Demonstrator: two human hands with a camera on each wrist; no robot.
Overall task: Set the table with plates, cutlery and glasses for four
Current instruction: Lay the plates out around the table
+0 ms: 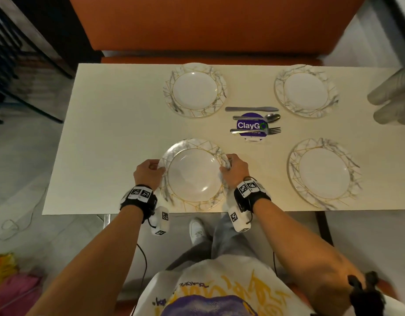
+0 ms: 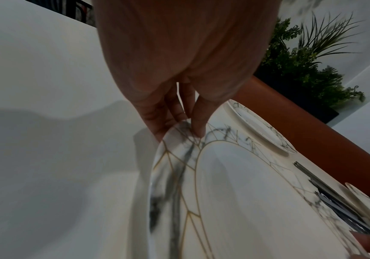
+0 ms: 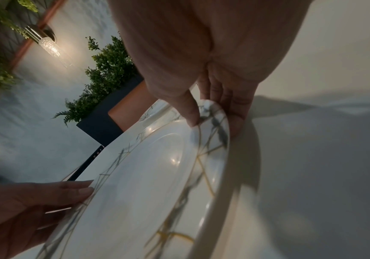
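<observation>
Both hands pinching, thumbs uppermost

The cream table carried four marbled plates around a purple sticker, where knife, spoon and fork lay.

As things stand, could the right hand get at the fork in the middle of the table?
Probably yes, once free: the right hand grips the near plate, and only bare table lies between it and the fork.
</observation>
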